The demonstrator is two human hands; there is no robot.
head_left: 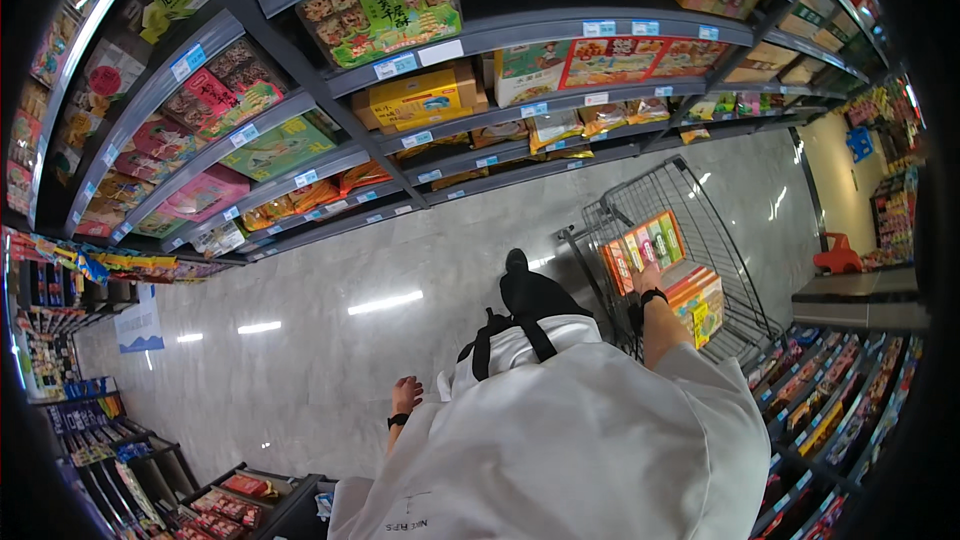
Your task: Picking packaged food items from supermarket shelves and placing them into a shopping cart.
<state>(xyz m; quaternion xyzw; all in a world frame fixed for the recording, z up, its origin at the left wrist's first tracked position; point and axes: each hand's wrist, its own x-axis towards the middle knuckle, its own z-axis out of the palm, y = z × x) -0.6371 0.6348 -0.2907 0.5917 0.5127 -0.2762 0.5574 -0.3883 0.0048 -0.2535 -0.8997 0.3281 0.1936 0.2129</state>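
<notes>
My right hand (649, 279) reaches down into a metal wire shopping cart (735, 240) on my right. Its fingers close on the near edge of a carton with orange, white, pink and green bands (655, 238); the far fingertips are partly hidden. Right beside that hand, under my wrist, several stacked orange and yellow cartons (697, 302) sit in the cart. My left hand (406, 395) hangs low at my left side, away from any goods. Its fingers are loosely bent and apart, with nothing in them.
Shelves of boxed and bagged snacks (430, 105) run along the far side. More shelving (830, 410) stands at the near right and low display bins (240, 505) at the near left. A red plastic object (838, 254) rests past the cart. Grey floor (300, 360) reflects the lights.
</notes>
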